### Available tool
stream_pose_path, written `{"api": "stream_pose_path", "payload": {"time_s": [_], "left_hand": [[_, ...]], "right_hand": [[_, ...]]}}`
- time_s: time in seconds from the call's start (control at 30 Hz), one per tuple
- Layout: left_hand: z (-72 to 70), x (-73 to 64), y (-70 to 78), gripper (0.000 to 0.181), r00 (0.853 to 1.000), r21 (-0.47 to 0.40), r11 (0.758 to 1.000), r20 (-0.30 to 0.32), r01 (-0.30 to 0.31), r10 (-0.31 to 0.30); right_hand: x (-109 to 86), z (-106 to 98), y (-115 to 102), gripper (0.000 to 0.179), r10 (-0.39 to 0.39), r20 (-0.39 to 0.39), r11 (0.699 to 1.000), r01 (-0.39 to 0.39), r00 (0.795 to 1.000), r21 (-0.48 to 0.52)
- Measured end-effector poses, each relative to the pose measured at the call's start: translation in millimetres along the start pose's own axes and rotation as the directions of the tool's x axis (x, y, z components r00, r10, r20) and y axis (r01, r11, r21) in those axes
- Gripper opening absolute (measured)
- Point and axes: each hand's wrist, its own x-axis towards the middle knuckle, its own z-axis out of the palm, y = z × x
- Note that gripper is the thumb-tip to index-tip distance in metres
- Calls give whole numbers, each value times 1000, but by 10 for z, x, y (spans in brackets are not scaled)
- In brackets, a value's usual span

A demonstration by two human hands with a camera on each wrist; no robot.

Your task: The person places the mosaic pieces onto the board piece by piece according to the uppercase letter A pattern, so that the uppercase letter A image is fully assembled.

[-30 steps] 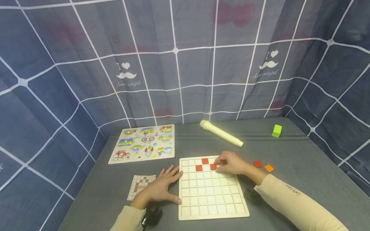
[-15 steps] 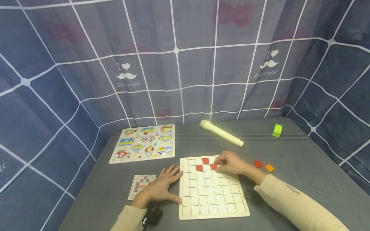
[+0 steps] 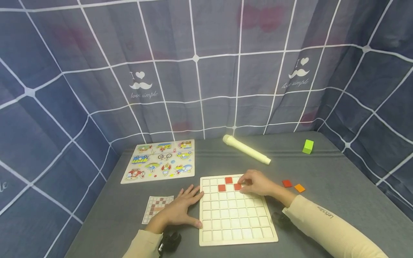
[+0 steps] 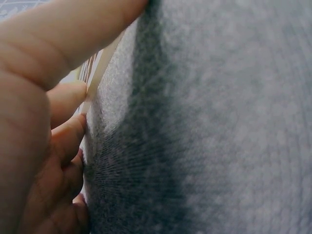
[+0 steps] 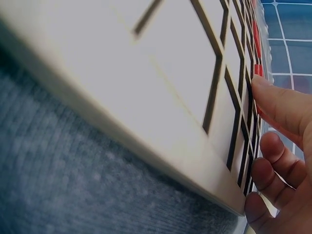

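Note:
A pale wooden grid board (image 3: 237, 224) lies flat on the table. My left hand (image 3: 180, 208) has its fingers and thumb spread along the board's left edge; in the left wrist view, fingertips (image 4: 75, 124) touch that edge. Over the board's upper right, my right hand (image 3: 256, 183) has thumb and index finger at a red square tile (image 3: 237, 186) in the second row, covering part of it. In the right wrist view the thumb (image 5: 273, 97) meets the red there, with the other fingers curled close to the board. Two more red tiles sit in cells, one in the top row (image 3: 228, 180), another further left (image 3: 222, 187).
A printed pattern card (image 3: 158, 208) lies by my left wrist. Behind it is a vehicle picture puzzle (image 3: 158, 161). A cream microphone-shaped stick (image 3: 246, 148) and a green block (image 3: 308, 146) lie further back. Loose red (image 3: 286, 183) and orange (image 3: 299, 188) tiles are beside my right forearm.
Both hands have stayed almost still, the left at the board's edge and the right at the same red tile. The view shifts only slightly.

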Motion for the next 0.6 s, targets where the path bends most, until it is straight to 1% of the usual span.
{"api": "stream_pose_path", "payload": {"time_s": [0.1, 0.2, 0.3, 0.37, 0.5, 0.6], "left_hand": [[2, -8, 4, 106, 1000, -4, 1000, -2, 0, 0], [4, -10, 1, 106, 1000, -10, 1000, 2, -1, 1], [10, -10, -6, 106, 1000, -8, 1000, 10, -3, 3], [4, -13, -6, 106, 1000, -5, 1000, 11, -2, 2], [2, -12, 1, 107, 1000, -4, 1000, 0, -4, 4], [5, -7, 3, 107, 1000, -10, 1000, -2, -3, 3]], "right_hand": [[-2, 9, 3, 24, -6, -4, 1000, 6, 1000, 1], [-11, -11, 17, 24, -30, -2, 1000, 30, 1000, -4], [-66, -101, 46, 24, -48, 6, 999, 48, 999, -13], [-126, -195, 84, 24, -59, -5, 998, 58, 998, -36], [-333, -396, 211, 21, -34, -67, 991, 25, 997, -131], [-519, -521, 324, 19, 18, -115, 983, -39, 993, -179]]}}
